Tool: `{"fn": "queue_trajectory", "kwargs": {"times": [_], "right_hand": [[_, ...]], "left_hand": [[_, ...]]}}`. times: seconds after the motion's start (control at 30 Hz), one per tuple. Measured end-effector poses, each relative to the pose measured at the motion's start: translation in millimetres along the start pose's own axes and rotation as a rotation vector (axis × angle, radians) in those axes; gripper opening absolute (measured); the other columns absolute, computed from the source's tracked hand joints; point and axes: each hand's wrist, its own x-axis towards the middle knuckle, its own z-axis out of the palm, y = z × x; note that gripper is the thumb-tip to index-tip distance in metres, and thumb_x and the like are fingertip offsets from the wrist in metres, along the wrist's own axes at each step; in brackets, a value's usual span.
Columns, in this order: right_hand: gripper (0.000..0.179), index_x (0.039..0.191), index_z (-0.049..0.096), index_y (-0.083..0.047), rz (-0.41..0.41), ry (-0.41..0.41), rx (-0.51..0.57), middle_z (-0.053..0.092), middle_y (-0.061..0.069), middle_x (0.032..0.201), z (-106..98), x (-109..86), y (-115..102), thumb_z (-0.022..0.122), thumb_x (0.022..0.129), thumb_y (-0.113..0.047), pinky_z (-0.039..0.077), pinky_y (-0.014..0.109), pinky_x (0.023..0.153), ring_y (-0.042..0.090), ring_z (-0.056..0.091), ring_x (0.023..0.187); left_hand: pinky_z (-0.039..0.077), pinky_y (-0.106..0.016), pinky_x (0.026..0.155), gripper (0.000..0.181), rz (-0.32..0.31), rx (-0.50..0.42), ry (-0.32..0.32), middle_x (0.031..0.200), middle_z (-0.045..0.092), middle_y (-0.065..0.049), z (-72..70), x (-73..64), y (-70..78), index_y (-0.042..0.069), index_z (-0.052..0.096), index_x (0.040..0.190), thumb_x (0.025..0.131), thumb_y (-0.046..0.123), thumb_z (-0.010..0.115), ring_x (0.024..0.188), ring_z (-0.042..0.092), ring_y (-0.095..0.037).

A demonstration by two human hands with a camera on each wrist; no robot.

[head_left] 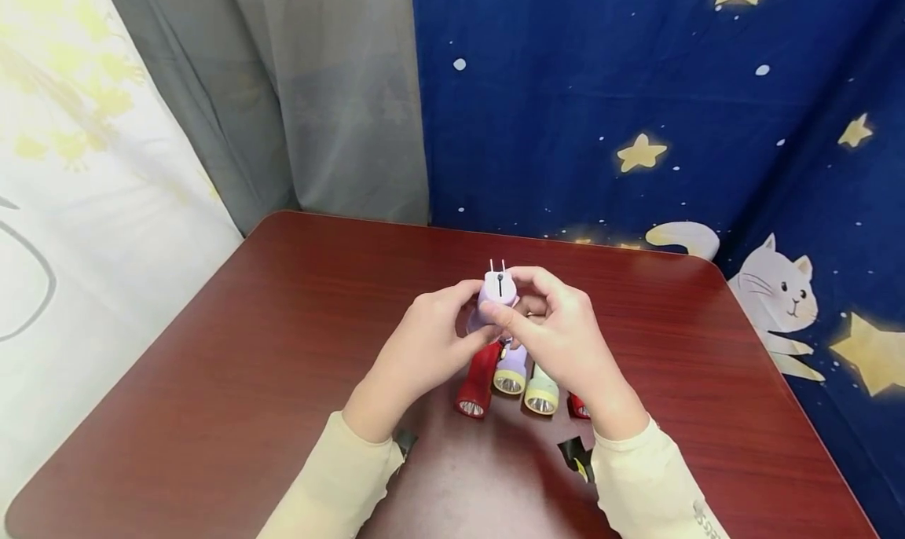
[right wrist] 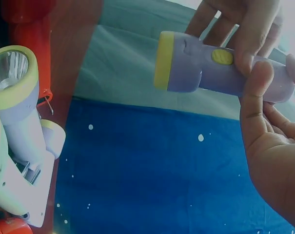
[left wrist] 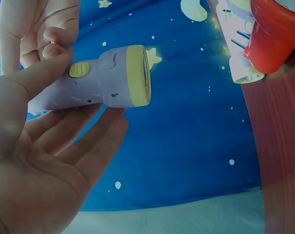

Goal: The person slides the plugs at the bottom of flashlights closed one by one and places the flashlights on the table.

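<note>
Both hands hold a lavender flashlight (head_left: 498,289) above the table, its tail facing away with two thin metal prongs sticking out. A yellow ring circles the flashlight's head, and a yellow switch (left wrist: 80,70) sits on its barrel. My left hand (head_left: 433,336) grips the barrel, thumb on one side near the switch and fingers on the other. At the tail end, my right hand (head_left: 566,331) pinches the flashlight between thumb and fingers. Below the hands lie a red flashlight (head_left: 477,386), another lavender flashlight (head_left: 511,372) and a pale green flashlight (head_left: 542,391).
Partly behind the right wrist, a second red flashlight (head_left: 579,406) lies at the right of the row. The dark red wooden table (head_left: 283,350) has rounded far corners. Behind it hang a grey curtain (head_left: 353,91) and a blue star-patterned curtain (head_left: 551,115).
</note>
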Motion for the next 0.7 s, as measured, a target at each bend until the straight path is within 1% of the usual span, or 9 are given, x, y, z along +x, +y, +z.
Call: {"fn": "queue_trajectory", "kwargs": {"times": [0.1,0.2,0.3,0.37,0.43,0.5,0.53,0.63,0.7], "right_hand": [[0.041,0.128,0.069,-0.013,0.023,-0.012,0.015,0.082,0.010,0.092,0.2,-1.9,-1.3,0.085,0.092,-0.024,0.062,0.028,0.064,0.025,0.079,0.074],[0.040,0.129,0.069,-0.014,0.082,-0.030,0.040,0.081,0.010,0.088,-0.2,-4.1,-2.6,0.083,0.094,-0.028,0.059,0.030,0.058,0.022,0.077,0.070],[0.037,0.130,0.068,-0.014,0.139,-0.055,0.104,0.079,0.014,0.086,0.0,-5.4,-4.3,0.079,0.097,-0.028,0.057,0.031,0.055,0.021,0.076,0.067],[0.035,0.132,0.068,-0.010,0.157,-0.066,0.180,0.078,0.017,0.092,0.8,-5.6,-5.3,0.075,0.100,-0.023,0.062,0.030,0.059,0.022,0.077,0.069],[0.034,0.134,0.066,-0.005,0.171,-0.069,0.270,0.076,0.022,0.102,1.7,-5.4,-6.4,0.069,0.103,-0.018,0.067,0.033,0.069,0.022,0.079,0.072],[0.034,0.137,0.064,0.001,0.182,-0.066,0.353,0.073,0.026,0.115,2.1,-5.4,-7.7,0.063,0.106,-0.013,0.068,0.037,0.080,0.022,0.080,0.077],[0.034,0.138,0.063,0.003,0.189,-0.066,0.382,0.072,0.028,0.120,1.8,-5.7,-8.6,0.061,0.107,-0.011,0.067,0.038,0.082,0.021,0.081,0.080],[0.036,0.140,0.061,0.005,0.213,-0.063,0.419,0.069,0.030,0.128,0.3,-7.0,-10.9,0.058,0.108,-0.010,0.067,0.039,0.085,0.020,0.082,0.085],[0.036,0.139,0.062,0.005,0.221,-0.060,0.412,0.069,0.030,0.129,-0.9,-7.6,-12.0,0.058,0.108,-0.011,0.066,0.038,0.085,0.020,0.082,0.086]], "left_hand": [[0.061,-0.032,0.079,0.044,0.009,0.016,0.018,0.105,0.078,-0.002,0.8,-1.3,0.8,0.012,0.069,0.131,0.091,0.019,0.085,0.083,0.066,-0.016],[0.061,-0.031,0.077,0.041,0.026,0.020,0.037,0.102,0.078,-0.002,2.5,-2.1,1.0,0.012,0.070,0.130,0.091,0.015,0.084,0.079,0.064,-0.013],[0.061,-0.032,0.076,0.038,0.051,0.035,0.068,0.099,0.078,-0.003,3.3,-2.7,1.0,0.010,0.071,0.127,0.090,0.009,0.082,0.077,0.065,-0.014],[0.063,-0.034,0.077,0.037,0.070,0.050,0.095,0.098,0.078,-0.005,4.0,-3.0,0.9,0.008,0.071,0.125,0.090,0.005,0.080,0.077,0.067,-0.017],[0.064,-0.037,0.082,0.037,0.085,0.060,0.123,0.102,0.079,-0.008,4.8,-3.3,0.3,0.006,0.071,0.124,0.088,0.002,0.079,0.082,0.071,-0.021],[0.065,-0.039,0.087,0.038,0.100,0.066,0.142,0.107,0.079,-0.011,5.2,-3.5,0.0,0.005,0.071,0.125,0.087,-0.001,0.079,0.088,0.074,-0.025],[0.065,-0.039,0.089,0.039,0.107,0.072,0.151,0.109,0.079,-0.012,5.6,-3.8,0.4,0.004,0.071,0.125,0.087,-0.001,0.079,0.091,0.075,-0.026],[0.065,-0.041,0.094,0.042,0.109,0.083,0.158,0.114,0.079,-0.013,6.1,-4.2,2.3,0.004,0.071,0.127,0.086,-0.003,0.079,0.098,0.077,-0.028],[0.064,-0.040,0.095,0.042,0.105,0.092,0.155,0.116,0.079,-0.013,6.3,-4.1,4.3,0.004,0.071,0.127,0.086,-0.003,0.080,0.101,0.077,-0.027]]}}
